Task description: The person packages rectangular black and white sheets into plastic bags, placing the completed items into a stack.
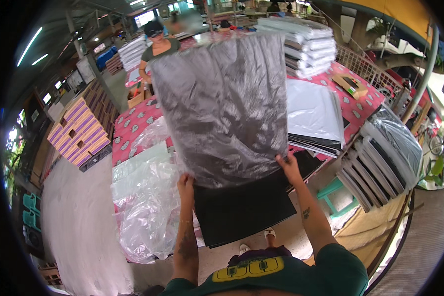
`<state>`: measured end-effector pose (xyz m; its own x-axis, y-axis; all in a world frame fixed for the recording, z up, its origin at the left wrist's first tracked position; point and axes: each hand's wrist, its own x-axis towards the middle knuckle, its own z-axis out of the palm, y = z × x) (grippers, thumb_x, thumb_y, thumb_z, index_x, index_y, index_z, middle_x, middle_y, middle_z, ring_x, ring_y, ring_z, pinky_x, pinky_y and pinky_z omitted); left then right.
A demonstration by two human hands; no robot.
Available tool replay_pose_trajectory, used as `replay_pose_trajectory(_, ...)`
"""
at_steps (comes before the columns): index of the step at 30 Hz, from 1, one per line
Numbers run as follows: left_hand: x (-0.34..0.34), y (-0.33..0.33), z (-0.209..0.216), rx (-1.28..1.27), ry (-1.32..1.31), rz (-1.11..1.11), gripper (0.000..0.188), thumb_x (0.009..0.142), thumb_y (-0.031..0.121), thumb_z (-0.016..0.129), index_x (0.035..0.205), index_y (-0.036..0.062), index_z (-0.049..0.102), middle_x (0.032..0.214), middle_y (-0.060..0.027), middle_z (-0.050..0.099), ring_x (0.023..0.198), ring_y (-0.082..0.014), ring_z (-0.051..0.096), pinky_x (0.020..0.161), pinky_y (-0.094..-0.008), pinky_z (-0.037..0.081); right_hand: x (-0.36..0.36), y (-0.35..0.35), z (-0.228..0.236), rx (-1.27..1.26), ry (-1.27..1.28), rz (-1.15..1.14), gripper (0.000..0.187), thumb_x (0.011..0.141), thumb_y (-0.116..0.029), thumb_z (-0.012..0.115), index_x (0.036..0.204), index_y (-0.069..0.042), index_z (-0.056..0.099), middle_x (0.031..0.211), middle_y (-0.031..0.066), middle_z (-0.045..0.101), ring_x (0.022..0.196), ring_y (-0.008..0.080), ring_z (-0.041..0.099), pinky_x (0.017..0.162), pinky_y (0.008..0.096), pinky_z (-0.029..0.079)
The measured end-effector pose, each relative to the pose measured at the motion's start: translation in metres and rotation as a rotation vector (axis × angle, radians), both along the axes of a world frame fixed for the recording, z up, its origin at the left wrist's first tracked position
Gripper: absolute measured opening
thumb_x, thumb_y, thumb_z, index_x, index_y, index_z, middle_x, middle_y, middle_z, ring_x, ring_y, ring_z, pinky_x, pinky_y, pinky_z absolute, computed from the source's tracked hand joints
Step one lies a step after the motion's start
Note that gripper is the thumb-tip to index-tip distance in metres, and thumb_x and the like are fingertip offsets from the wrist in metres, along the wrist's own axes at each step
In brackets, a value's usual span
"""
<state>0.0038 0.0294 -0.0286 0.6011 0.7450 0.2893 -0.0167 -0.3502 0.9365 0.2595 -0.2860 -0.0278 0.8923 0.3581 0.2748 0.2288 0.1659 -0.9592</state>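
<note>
A large clear plastic sleeve (224, 98) stands tilted up in front of me over the table. Dark sheets show through it, and a black sheet (244, 217) sticks out of its near end toward my body. My left hand (185, 183) is closed on the sleeve's near left corner. On the other side my right hand (290, 166) pinches the near right corner, thumb on top. Loose clear plastic sleeves (150, 207) lie crumpled to the left of my left hand. Right of the raised sleeve rests a stack of white and black sheets (314, 113).
A pink patterned cloth covers the table (357, 106). Wrapped packs (301, 44) are piled at the back, beside a cardboard box (350, 86). More wrapped packs (380, 163) sit on a green stool (336, 195) at right. Stacked cartons (81, 128) stand left. Another person (158, 49) stands across the table.
</note>
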Motion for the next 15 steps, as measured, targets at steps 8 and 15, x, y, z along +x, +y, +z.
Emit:
replay_pose_trajectory(8, 0.210, -0.079, 0.073, -0.309, -0.157, -0.377, 0.025, 0.094, 0.027, 0.055, 0.095, 0.0028, 0.061, 0.071, 0.0053, 0.047, 0.061, -0.0045, 0.042, 0.046, -0.0225, 0.030, 0.129, -0.123, 0.060, 0.151, 0.280, -0.279, 0.032, 0.084, -0.020, 0.070, 0.107, -0.002, 0.058, 0.095, 0.0051, 0.063, 0.090, 0.0143, 0.056, 0.086, 0.0304, 0.043)
replay_pose_trajectory(15, 0.348, -0.112, 0.028, -0.754, 0.074, -0.375, 0.015, 0.092, 0.013, 0.048, 0.091, -0.0017, 0.052, 0.081, -0.0151, 0.056, 0.054, -0.0218, 0.059, 0.046, -0.0278, 0.049, 0.201, -0.173, 0.068, -0.117, 0.284, -0.400, 0.063, 0.078, -0.019, 0.076, 0.127, 0.002, 0.041, 0.103, 0.0116, 0.058, 0.088, 0.0172, 0.056, 0.071, 0.0281, 0.048)
